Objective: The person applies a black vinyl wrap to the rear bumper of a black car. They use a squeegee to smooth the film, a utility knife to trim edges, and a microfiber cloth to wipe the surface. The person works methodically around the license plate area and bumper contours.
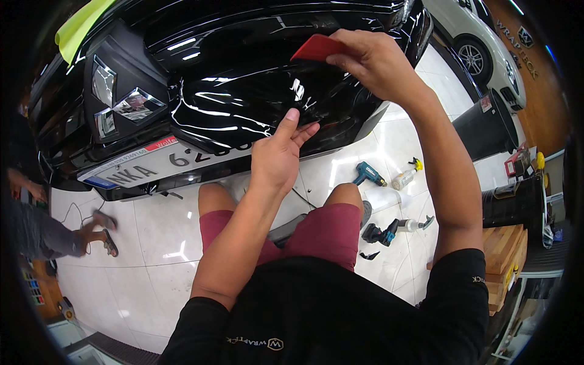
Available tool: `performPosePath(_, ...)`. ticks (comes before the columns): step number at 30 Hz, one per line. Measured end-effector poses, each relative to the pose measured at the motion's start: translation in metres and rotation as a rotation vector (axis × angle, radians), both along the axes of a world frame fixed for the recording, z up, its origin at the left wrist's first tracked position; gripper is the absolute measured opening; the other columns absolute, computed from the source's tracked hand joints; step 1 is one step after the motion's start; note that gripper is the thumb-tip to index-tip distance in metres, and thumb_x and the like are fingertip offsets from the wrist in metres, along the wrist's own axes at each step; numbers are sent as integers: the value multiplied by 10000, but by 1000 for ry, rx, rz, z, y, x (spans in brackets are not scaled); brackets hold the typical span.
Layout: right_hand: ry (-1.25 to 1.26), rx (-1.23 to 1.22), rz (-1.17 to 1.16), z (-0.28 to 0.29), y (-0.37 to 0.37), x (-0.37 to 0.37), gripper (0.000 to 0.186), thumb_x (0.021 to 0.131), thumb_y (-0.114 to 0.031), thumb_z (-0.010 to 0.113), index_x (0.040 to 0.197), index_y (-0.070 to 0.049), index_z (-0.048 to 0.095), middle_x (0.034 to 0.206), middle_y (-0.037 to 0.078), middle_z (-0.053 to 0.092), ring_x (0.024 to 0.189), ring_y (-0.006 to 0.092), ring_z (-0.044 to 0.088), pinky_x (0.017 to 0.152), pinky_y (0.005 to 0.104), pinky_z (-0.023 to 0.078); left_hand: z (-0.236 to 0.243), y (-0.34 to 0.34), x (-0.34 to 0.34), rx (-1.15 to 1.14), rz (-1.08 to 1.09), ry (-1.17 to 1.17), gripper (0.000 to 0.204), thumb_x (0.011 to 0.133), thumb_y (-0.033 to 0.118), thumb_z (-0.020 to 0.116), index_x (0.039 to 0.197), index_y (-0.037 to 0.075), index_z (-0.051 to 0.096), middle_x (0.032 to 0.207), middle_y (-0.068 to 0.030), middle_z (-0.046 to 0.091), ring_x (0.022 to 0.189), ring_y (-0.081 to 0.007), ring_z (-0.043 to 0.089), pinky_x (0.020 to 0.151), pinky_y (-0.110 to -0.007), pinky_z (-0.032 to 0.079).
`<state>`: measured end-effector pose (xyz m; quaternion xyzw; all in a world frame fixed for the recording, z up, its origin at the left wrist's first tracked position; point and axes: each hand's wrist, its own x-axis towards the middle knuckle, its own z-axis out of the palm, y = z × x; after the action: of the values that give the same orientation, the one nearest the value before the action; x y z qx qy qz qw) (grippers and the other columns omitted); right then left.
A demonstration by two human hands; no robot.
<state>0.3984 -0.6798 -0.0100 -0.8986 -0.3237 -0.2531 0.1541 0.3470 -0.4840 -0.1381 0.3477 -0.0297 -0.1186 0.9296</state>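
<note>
Upper ctr of frame, R hand (371, 64) grips red squeegee (314, 48); L hand (277, 159) seems to pinch rumpled blk film (240, 104). Prob. mid-smoothing; next stroke needs film taut.

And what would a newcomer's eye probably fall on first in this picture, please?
Probably the red scraper in the right hand, bright against the black car near the top. Next might come the shiny silver badge at upper left, and the wrinkled black film beside it, with the left hand at its lower edge.
</note>
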Motion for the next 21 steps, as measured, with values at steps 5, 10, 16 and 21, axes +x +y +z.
performPosePath(5, -171, -201, 75, -4, 24, -6, 132, 912, -161, 678, 995, -95, 599, 857, 99, 651, 877, 319, 653, 744, 442, 515, -12, 6, 6, 38, -16, -2, 286, 1041, 159, 587, 1256, -29, 609, 1195, -123, 685, 1081, -259, 669, 985, -427, 539)
performPosePath(10, 70, 135, 16, -1, 29, -6, 183, 913, -162, 683, 1053, -53, 639, 846, 164, 676, 808, 376, 649, 716, 447, 505, -2, 34, -4, -6, 215, -57, 314, 1028, 159, 606, 1276, -33, 593, 1220, -115, 677, 1095, -265, 668, 973, -430, 541)
performPosePath(16, -22, -24, 70, 4, 62, 0, 164, 913, -164, 682, 1012, -43, 632, 813, 159, 659, 800, 369, 647, 710, 465, 511, -4, 72, -3, -9, 249, -71, 294, 1024, 121, 592, 1308, 41, 586, 1235, -110, 680, 1102, -259, 682, 901, -423, 573)
performPosePath(21, -111, -138, 121, -2, 88, -2, 137, 898, -132, 677, 958, -59, 578, 786, 116, 625, 786, 331, 651, 697, 433, 524, -5, 75, 3, -33, 207, -97, 355, 1011, 112, 631, 1353, 91, 540, 1275, -76, 642, 1129, -234, 660, 922, -435, 573)
